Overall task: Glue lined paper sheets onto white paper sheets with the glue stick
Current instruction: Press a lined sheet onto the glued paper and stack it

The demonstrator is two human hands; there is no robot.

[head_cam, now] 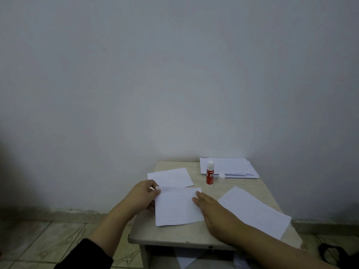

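Observation:
A lined paper sheet (177, 207) lies in the middle of the small beige table (180, 234). My left hand (142, 194) pinches its upper left corner and left edge. My right hand (214, 212) presses flat on the sheet's right side, fingers straight. A red glue stick (210, 174) stands upright and uncapped behind the sheet, its clear cap (221, 178) beside it. A white sheet (171, 177) lies at the back left. Another sheet (258, 211) lies to the right, partly under my right forearm.
A stack of paper sheets (231, 167) sits in the table's back right corner against the grey wall. More paper shows under the table's front edge (186, 257). Tiled floor lies to the left; a dark object (333, 253) rests on the floor at right.

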